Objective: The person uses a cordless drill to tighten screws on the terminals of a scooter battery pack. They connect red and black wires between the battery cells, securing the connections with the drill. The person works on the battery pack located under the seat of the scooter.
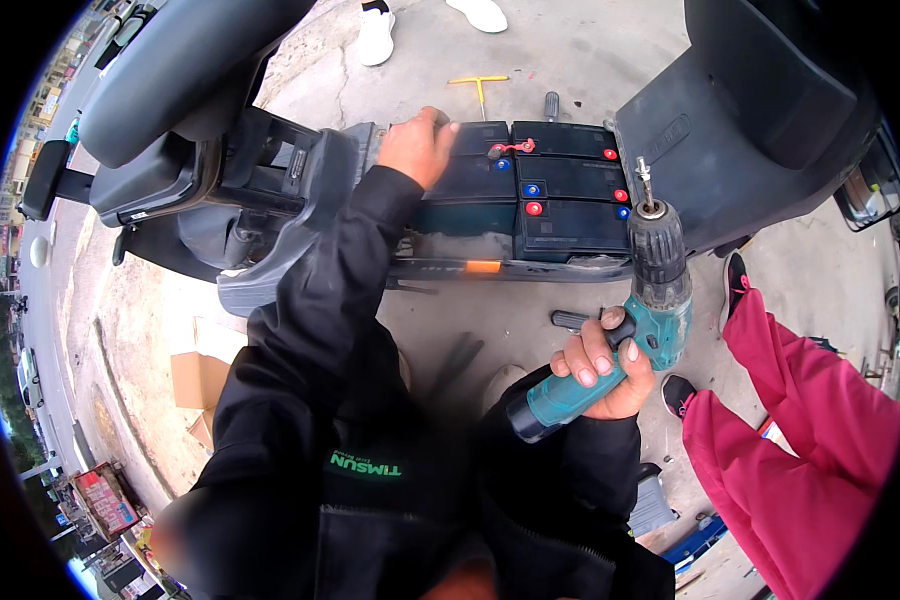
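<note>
My right hand (602, 368) is wrapped round the grip of a teal and black cordless drill (660, 320). Its chuck points away from me, with a metal bit (644, 172) sticking out beside the batteries. Several black batteries (570, 230) with red and blue terminal caps sit in the scooter's floor bay. A short red cable (511, 148) joins two terminals at the far side. My left hand (418, 147) rests at the far left battery with its fingers curled; what they hold, if anything, is hidden. In the bay's near left part lies a dusty gap (460, 246).
The electric scooter's black seat (180, 75) is on the left, its front shield (740, 130) on the right. Beyond lie a yellow T-handle wrench (480, 82) and a dark handle (551, 105). A person in red trousers (770, 420) stands right; a cardboard box (198, 378) lies left.
</note>
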Available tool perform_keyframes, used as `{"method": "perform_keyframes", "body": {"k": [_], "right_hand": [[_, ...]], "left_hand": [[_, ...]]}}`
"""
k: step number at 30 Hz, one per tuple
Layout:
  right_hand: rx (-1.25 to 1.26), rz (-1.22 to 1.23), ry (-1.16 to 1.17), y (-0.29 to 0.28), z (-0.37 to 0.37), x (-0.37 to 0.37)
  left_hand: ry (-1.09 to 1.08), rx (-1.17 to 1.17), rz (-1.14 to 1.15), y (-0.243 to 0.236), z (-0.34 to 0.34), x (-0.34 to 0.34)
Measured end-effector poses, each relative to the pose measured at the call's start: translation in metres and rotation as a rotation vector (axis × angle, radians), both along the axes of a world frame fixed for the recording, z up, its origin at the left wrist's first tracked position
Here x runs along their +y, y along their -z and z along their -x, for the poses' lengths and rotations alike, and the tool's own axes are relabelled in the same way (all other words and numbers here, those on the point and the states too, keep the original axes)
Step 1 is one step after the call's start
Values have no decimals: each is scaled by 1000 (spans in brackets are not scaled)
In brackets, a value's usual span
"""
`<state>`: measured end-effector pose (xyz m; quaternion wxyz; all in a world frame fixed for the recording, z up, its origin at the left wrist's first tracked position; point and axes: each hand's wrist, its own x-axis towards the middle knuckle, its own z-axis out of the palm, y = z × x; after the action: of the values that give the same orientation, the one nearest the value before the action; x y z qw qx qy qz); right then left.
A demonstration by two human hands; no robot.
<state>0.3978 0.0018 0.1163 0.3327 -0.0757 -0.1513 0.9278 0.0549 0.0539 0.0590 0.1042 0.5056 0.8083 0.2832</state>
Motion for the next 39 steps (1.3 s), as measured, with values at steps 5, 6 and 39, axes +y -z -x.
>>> {"method": "perform_keyframes", "body": {"k": [5,6,39], "right_hand": [[-50,7,30,4,-7,3],[-50,1,21,5,-9,4],[-387,-27,39,1,-9,14]], "left_hand": [[42,-124,157,36,-16,41],[65,-120,135,41,-16,46],[246,118,-205,79,-23,38]]}}
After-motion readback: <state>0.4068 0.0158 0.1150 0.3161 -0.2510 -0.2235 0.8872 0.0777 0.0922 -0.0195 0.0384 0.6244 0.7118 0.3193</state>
